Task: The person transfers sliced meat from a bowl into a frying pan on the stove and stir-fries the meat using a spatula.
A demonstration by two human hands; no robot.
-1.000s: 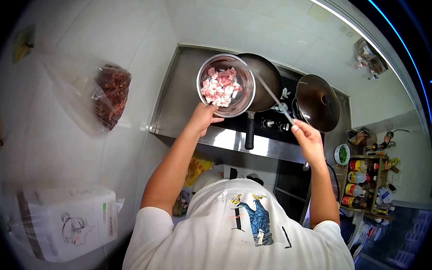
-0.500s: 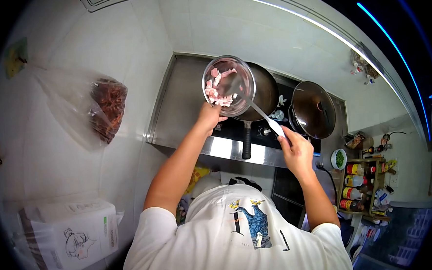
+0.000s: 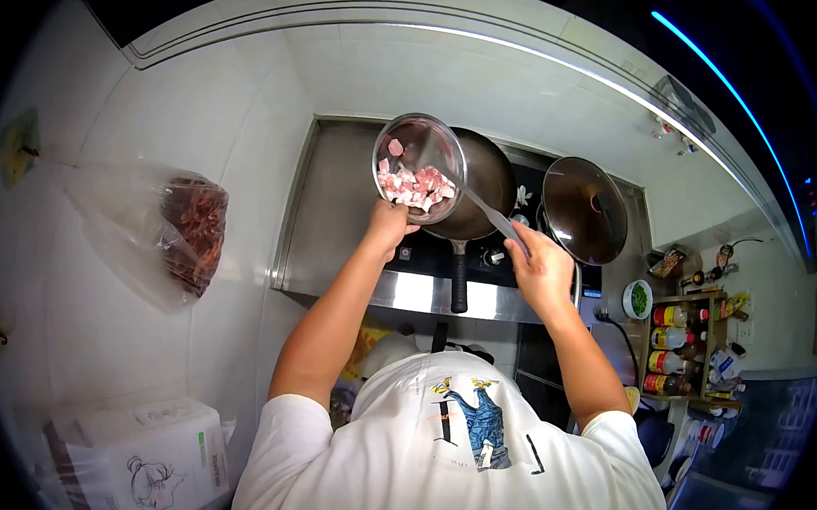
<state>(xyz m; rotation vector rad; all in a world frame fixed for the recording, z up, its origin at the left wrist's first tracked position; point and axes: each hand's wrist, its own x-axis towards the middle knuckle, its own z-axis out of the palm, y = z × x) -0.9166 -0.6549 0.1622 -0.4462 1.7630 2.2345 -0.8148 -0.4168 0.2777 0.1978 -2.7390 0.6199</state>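
Note:
My left hand (image 3: 389, 226) grips the near rim of a clear glass bowl (image 3: 418, 131), which is tilted above the left part of a dark frying pan (image 3: 492, 172). Chopped pink-and-white raw meat (image 3: 414, 186) lies bunched at the bowl's near side, with one piece stuck higher up. My right hand (image 3: 546, 266) is closed around the handle of a spatula (image 3: 491, 213). Its blade reaches into the bowl, and its tip is hard to make out through the glass. The pan sits on a black gas stove, its handle (image 3: 459, 285) pointing toward me.
A lidded wok (image 3: 584, 211) stands on the right burner. Beyond it are a white bowl of chopped greens (image 3: 637, 299) and a rack of sauce bottles (image 3: 670, 338). On the left wall hang a bag of dried reddish food (image 3: 195, 234) and a tissue pack (image 3: 142, 467).
The meat has slid from the bowl's left side into a bunch near my left hand. My right hand and the spatula have shifted slightly left. The whole view has moved a little.

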